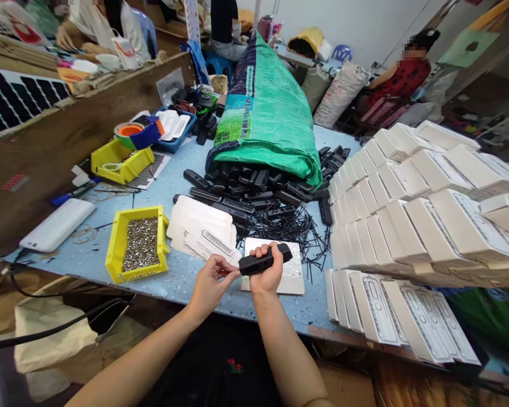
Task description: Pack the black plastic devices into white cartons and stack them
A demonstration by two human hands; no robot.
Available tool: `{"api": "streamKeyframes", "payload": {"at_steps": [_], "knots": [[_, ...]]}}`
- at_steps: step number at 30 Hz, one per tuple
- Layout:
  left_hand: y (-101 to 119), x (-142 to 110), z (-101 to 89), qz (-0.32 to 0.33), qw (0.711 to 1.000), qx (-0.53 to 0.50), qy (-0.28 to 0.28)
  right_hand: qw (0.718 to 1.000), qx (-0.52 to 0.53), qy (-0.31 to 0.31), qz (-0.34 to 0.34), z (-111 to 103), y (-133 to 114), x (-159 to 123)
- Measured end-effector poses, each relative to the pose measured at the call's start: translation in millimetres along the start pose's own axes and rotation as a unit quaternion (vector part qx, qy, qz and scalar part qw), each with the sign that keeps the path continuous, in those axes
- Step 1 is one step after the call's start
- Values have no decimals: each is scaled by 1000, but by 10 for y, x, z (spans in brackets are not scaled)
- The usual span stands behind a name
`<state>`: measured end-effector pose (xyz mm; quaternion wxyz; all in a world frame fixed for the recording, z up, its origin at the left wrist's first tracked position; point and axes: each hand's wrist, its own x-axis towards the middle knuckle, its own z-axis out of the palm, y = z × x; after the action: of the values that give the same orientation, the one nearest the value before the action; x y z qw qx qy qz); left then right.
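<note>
My right hand (266,276) is wrapped round a long black plastic housing (261,262) with a textured surface, held tilted above the front of the table. My left hand (214,284) pinches at the housing's near left end; what lies between its fingertips is too small to make out. Below the housing rests a white pad (296,281) with a shiny surface. Just left of it lies a stack of printed white cards (203,223). Behind are a heap of similar black housings (258,183) and a tangle of thin black sticks (280,226).
A yellow bin (115,249) holds small metal parts. Another yellow bin (123,161) carries tape rolls (131,130). A green woven sack (275,107) lies over the heap. Stacked white boxes (390,226) line the right side. A white power bank (59,225) sits left. Other people sit farther back.
</note>
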<state>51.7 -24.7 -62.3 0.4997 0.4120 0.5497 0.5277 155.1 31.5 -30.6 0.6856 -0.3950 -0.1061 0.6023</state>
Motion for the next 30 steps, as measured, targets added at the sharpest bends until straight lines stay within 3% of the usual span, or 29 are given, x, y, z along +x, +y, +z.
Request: {"api": "streamKeyframes", "payload": {"at_steps": [2,4,5,7,9,11,13,14,16,18,21,24,26,28,30], "knots": [[-31,20,-62,32,997,69,-12,1000,-16,-4,0,-58,-15,-9],[-20,120,-212,107,971,207,-48,997,-59,-34,-43,-168,-58,-20],[-2,201,-312,153,941,294,-72,989,-100,-70,-82,-240,-88,-16],[47,399,-526,230,847,463,-120,948,-216,-178,-151,-393,-156,31],[102,596,-701,256,756,578,-167,897,-326,-257,-149,-528,-222,144],[172,737,-799,257,695,639,-205,897,-364,-229,-102,-633,-281,304],[286,795,-830,245,668,667,-222,915,-374,-124,-86,-722,-335,454],[364,793,-832,231,665,672,-230,908,-398,-78,-103,-762,-357,504],[543,740,-831,185,688,654,-254,849,-491,-41,-191,-815,-390,521],[704,641,-823,130,751,583,-280,761,-562,-69,-317,-786,-397,422],[782,467,-759,55,861,391,-321,672,-556,-202,-446,-545,-363,147],[631,326,-637,1,912,249,-325,599,-565,-322,-467,-228,-300,-75],[472,266,-584,-31,929,192,-313,577,-586,-351,-449,-118,-267,-137],[334,222,-585,-56,934,127,-330,579,-598,-382,-401,-128,-255,-155],[263,185,-632,-69,936,126,-322,579,-609,-431,-328,-217,-264,-160]]}}
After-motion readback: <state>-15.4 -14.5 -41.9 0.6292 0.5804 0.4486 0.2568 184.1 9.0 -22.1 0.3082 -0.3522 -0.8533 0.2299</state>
